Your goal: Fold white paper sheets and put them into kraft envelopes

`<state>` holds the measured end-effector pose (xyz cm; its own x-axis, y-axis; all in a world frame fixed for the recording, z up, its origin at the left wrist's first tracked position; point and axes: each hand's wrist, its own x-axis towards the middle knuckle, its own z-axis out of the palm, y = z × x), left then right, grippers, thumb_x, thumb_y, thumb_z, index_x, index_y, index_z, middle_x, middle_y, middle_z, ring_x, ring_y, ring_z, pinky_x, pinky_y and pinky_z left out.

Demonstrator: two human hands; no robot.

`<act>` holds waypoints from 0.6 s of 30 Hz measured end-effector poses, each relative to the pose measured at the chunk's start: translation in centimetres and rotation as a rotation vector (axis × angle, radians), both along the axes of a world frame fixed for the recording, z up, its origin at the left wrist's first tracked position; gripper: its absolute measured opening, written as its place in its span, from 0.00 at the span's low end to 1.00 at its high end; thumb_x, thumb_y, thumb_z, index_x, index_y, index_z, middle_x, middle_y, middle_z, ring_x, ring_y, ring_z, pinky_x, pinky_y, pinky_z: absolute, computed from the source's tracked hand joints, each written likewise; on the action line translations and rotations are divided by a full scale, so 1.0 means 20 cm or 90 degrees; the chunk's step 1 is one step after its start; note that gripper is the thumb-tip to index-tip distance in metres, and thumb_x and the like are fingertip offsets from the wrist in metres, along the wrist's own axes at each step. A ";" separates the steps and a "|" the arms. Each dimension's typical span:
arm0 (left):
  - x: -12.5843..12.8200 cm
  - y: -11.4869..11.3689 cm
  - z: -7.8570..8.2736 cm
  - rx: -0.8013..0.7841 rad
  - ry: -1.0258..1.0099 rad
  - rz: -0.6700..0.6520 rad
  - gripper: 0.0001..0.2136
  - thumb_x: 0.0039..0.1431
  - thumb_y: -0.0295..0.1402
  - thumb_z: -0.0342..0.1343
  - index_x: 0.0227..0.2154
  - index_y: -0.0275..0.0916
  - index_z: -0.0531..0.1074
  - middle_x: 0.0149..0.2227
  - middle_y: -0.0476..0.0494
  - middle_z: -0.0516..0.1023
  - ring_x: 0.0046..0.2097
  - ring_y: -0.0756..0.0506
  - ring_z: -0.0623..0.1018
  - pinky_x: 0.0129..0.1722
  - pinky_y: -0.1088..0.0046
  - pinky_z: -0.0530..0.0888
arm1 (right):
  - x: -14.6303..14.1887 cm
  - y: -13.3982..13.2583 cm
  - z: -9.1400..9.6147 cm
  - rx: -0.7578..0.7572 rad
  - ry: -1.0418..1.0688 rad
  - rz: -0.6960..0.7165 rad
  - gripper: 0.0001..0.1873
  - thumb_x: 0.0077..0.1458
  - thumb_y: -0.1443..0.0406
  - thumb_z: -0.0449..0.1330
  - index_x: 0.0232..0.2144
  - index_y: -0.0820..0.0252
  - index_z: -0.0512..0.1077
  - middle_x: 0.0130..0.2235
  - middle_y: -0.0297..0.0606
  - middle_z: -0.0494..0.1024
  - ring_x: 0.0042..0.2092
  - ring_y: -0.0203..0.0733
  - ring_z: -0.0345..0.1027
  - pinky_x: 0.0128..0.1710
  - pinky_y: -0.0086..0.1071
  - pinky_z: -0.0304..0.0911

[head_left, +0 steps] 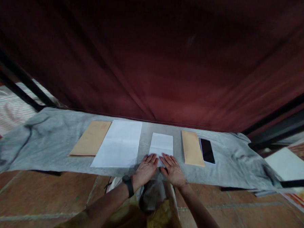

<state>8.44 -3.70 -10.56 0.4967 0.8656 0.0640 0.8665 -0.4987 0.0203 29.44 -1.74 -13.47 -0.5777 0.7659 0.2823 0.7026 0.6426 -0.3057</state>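
At lower centre, the left hand (146, 168) and right hand (174, 172) lie palm-down, fingers outstretched and clasping nothing, over the near end of the folded white paper (162, 141). Uneven pressure could skew a fold, and the soft grey cloth (229, 148) beneath might ruck. Right of centre, a sideways sweep could nudge the brown envelope (192, 148) into the smartphone (207, 151).

Left fingers (150, 158) and right fingers (168, 159) on small white paper (161, 143), grey cloth (56, 132), phone (207, 151)
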 end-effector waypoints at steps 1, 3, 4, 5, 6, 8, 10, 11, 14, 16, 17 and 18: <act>0.01 0.00 0.00 0.002 0.001 0.006 0.21 0.66 0.26 0.45 0.60 0.37 0.67 0.64 0.31 0.69 0.65 0.39 0.69 0.62 0.53 0.67 | 0.00 0.00 0.00 -0.002 0.002 -0.003 0.29 0.65 0.59 0.56 0.67 0.52 0.61 0.67 0.42 0.64 0.67 0.50 0.59 0.67 0.52 0.56; 0.03 0.00 0.01 0.006 0.006 0.012 0.22 0.65 0.23 0.44 0.60 0.37 0.67 0.64 0.30 0.69 0.65 0.39 0.69 0.62 0.52 0.67 | 0.00 0.00 0.01 -0.010 0.001 -0.004 0.29 0.65 0.59 0.56 0.67 0.53 0.62 0.67 0.43 0.64 0.67 0.49 0.59 0.68 0.51 0.56; 0.05 0.00 0.01 0.006 0.008 0.015 0.22 0.65 0.22 0.43 0.60 0.37 0.66 0.63 0.30 0.69 0.65 0.39 0.69 0.61 0.52 0.68 | 0.00 0.00 0.01 -0.015 -0.001 -0.002 0.29 0.65 0.59 0.56 0.67 0.54 0.62 0.68 0.43 0.63 0.68 0.49 0.59 0.68 0.51 0.55; 0.06 -0.01 0.01 0.005 0.009 0.019 0.23 0.64 0.21 0.43 0.60 0.37 0.66 0.63 0.29 0.70 0.64 0.39 0.70 0.60 0.52 0.69 | 0.00 0.00 0.02 -0.020 -0.002 -0.002 0.29 0.65 0.60 0.56 0.67 0.54 0.62 0.68 0.43 0.63 0.68 0.49 0.59 0.68 0.51 0.55; 0.06 -0.01 0.01 0.004 0.009 0.023 0.23 0.64 0.20 0.43 0.60 0.36 0.65 0.62 0.29 0.70 0.64 0.39 0.70 0.60 0.52 0.69 | 0.00 0.00 0.02 -0.025 -0.002 -0.002 0.29 0.65 0.60 0.56 0.67 0.54 0.62 0.68 0.42 0.63 0.68 0.49 0.59 0.68 0.51 0.54; 0.07 0.00 0.01 0.006 0.007 0.028 0.23 0.63 0.19 0.43 0.60 0.35 0.66 0.62 0.29 0.71 0.63 0.38 0.71 0.59 0.52 0.69 | 0.01 0.00 0.01 -0.034 0.001 -0.004 0.29 0.65 0.60 0.56 0.66 0.54 0.62 0.68 0.42 0.64 0.68 0.48 0.58 0.69 0.51 0.54; 0.07 0.01 0.02 0.010 0.006 0.025 0.21 0.64 0.20 0.45 0.58 0.34 0.68 0.61 0.29 0.72 0.62 0.38 0.72 0.59 0.53 0.70 | 0.01 0.00 0.01 -0.042 0.013 -0.007 0.28 0.65 0.60 0.56 0.66 0.55 0.63 0.67 0.42 0.64 0.68 0.49 0.58 0.69 0.51 0.53; 0.06 0.02 0.02 0.010 0.006 0.021 0.20 0.64 0.20 0.45 0.57 0.34 0.69 0.61 0.30 0.72 0.62 0.38 0.72 0.59 0.54 0.70 | 0.01 0.01 0.00 -0.047 0.025 -0.009 0.28 0.65 0.60 0.57 0.65 0.56 0.64 0.67 0.43 0.65 0.67 0.49 0.59 0.69 0.51 0.54; 0.04 0.03 0.03 0.002 -0.002 0.014 0.17 0.65 0.21 0.47 0.54 0.34 0.72 0.60 0.32 0.73 0.61 0.39 0.73 0.59 0.57 0.70 | 0.03 0.02 -0.01 -0.066 0.092 -0.021 0.23 0.65 0.62 0.56 0.60 0.57 0.71 0.63 0.43 0.70 0.65 0.47 0.64 0.67 0.50 0.57; 0.03 0.02 0.05 -0.003 -0.014 0.016 0.16 0.65 0.21 0.48 0.52 0.34 0.73 0.59 0.34 0.75 0.59 0.40 0.74 0.59 0.59 0.70 | 0.04 0.02 -0.01 -0.086 0.158 -0.036 0.18 0.65 0.64 0.55 0.55 0.55 0.75 0.59 0.41 0.76 0.62 0.45 0.68 0.65 0.49 0.61; 0.02 0.01 0.05 -0.004 -0.022 0.017 0.15 0.65 0.22 0.48 0.51 0.34 0.73 0.57 0.35 0.76 0.59 0.40 0.75 0.59 0.59 0.70 | 0.05 0.02 -0.02 -0.097 0.193 -0.045 0.17 0.65 0.65 0.55 0.52 0.53 0.77 0.57 0.40 0.78 0.60 0.45 0.70 0.63 0.48 0.63; 0.01 0.00 0.06 -0.006 -0.033 0.014 0.15 0.65 0.22 0.48 0.50 0.35 0.74 0.56 0.36 0.77 0.58 0.40 0.75 0.58 0.60 0.70 | 0.05 0.02 -0.03 -0.108 0.225 -0.054 0.16 0.64 0.66 0.55 0.50 0.53 0.78 0.55 0.39 0.79 0.58 0.45 0.71 0.62 0.47 0.65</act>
<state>8.63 -3.79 -9.41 0.4732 0.8772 0.0809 0.8751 -0.4787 0.0709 30.53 -1.42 -13.99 -0.4004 0.8596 0.3174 0.5838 0.5063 -0.6346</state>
